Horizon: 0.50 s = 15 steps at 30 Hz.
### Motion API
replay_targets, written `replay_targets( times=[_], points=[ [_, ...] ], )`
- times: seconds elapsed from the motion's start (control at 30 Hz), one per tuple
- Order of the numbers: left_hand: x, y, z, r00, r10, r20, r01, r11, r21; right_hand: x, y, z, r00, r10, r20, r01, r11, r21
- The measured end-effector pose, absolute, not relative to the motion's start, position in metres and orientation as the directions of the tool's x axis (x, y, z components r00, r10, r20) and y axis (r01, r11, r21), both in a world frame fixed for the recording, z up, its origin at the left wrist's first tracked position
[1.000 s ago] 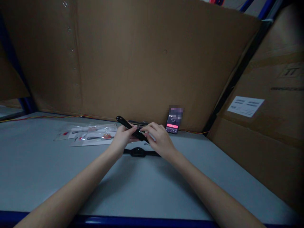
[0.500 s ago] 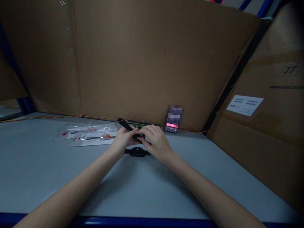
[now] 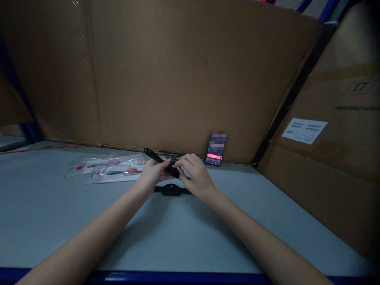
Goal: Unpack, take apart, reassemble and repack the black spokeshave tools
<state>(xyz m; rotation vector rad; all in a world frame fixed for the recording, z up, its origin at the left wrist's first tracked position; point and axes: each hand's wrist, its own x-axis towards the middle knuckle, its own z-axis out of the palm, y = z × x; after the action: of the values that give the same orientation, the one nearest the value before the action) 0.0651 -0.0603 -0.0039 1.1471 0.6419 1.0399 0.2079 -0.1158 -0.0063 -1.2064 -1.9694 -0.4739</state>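
My left hand [image 3: 148, 177] is wrapped round a long black-handled tool [image 3: 153, 155], whose rounded handle end points up to the left. Its lower end lies between my hands, and its exact kind is unclear. My right hand [image 3: 195, 177] has its thumb and fingers drawn together at that lower end; whatever they pinch is too small to make out. Just below both hands, a flat black piece with a wide middle and narrow arms [image 3: 171, 190] rests on the grey table [image 3: 178, 233].
Left of my hands lie clear-wrapped packages [image 3: 118, 174] with slim tools inside. A lit phone [image 3: 214, 152] leans against the cardboard wall [image 3: 154, 79]. Behind my hands sits a dark thin item [image 3: 170, 152]. A large box [image 3: 323, 170] borders the right side.
My right fingers have shifted slightly and bunched closer together at the tool's lower end. The tool has moved a little left in my left hand's hold.
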Motion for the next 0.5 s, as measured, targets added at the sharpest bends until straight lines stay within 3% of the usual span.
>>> replay_targets(
  times=[0.2, 0.5],
  points=[
    [0.0654, -0.0635, -0.0023, 0.411, 0.908, 0.086, -0.339, 0.065, 0.938, 0.2117, -0.1128, -0.0076, -0.209, 0.622, 0.754, 0.913, 0.401, -0.078],
    [0.0656, -0.065, -0.0028, 0.41, 0.908, 0.081, -0.341, 0.071, 0.937, 0.2029, -0.1201, -0.0055, -0.298, 0.642, 0.706, 0.895, 0.446, -0.028]
  ],
)
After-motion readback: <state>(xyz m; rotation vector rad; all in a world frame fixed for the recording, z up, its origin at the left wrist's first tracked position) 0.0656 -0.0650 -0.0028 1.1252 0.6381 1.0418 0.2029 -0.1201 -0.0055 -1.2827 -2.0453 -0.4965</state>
